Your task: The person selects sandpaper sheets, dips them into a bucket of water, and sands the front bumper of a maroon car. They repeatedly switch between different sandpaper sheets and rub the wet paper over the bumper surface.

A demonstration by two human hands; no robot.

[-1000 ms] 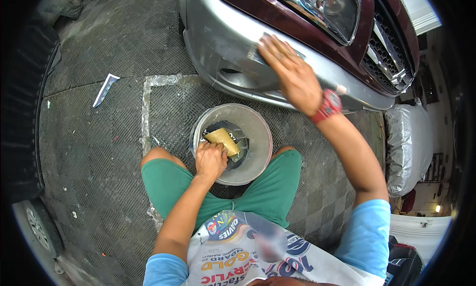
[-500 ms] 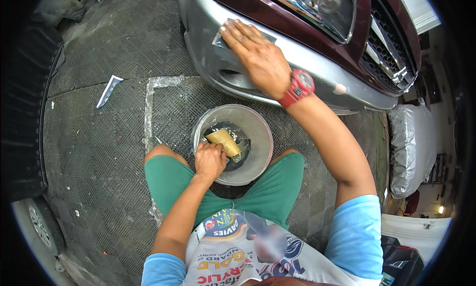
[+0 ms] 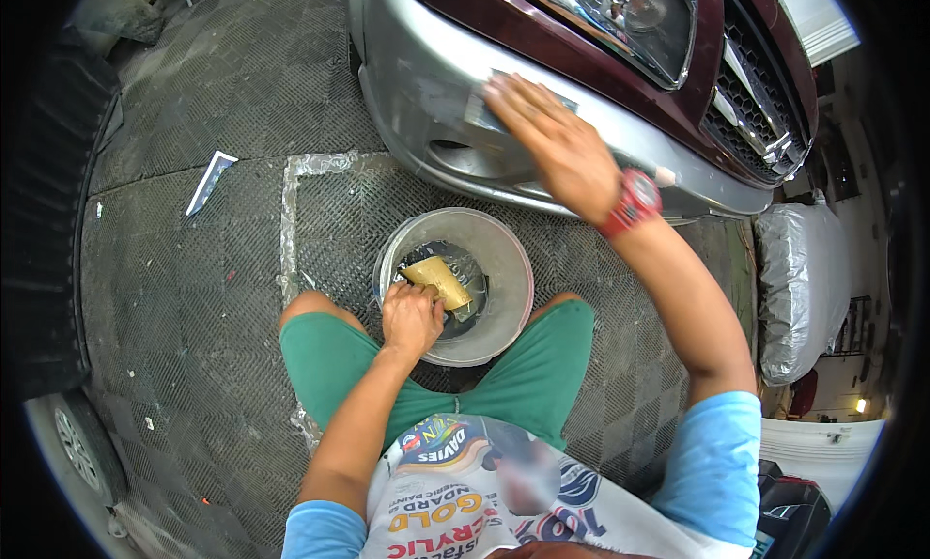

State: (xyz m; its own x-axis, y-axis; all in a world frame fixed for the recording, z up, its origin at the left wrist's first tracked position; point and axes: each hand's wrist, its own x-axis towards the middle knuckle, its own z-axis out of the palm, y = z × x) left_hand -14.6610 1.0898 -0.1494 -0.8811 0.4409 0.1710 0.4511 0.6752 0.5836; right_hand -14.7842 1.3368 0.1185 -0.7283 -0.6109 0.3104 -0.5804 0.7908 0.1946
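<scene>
Silver-grey painted car bumper [image 3: 426, 104], curved, at twelve o'clock below a maroon bonnet and clear headlamp [image 3: 649, 12]: the right hand [image 3: 547, 142] lies flat on it, fingers spread and extended, pressing a small grey sheet of what looks like abrasive paper [image 3: 480, 108] against the panel; a red wristwatch [image 3: 632, 202] sits on that wrist. Round pale plastic basin [image 3: 509, 268], holding a little water, on the floor between the knees at centre. Left hand [image 3: 412, 317] at the basin's seven o'clock rim, fingers curled closed around a yellow sponge [image 3: 438, 280] that reaches into the water. Dark textured floor mat [image 3: 213, 297] under all; a strip of white-and-blue paper scrap [image 3: 210, 181] at ten o'clock; a grey covered bundle [image 3: 799, 288] at three o'clock. Step in hand, by judgement: wet-sanding the bumper, sponge being charged. Next move likely calls for lifting the soaked sponge to the panel and wetting the patch beside the rubbing hand, without dripping short.
</scene>
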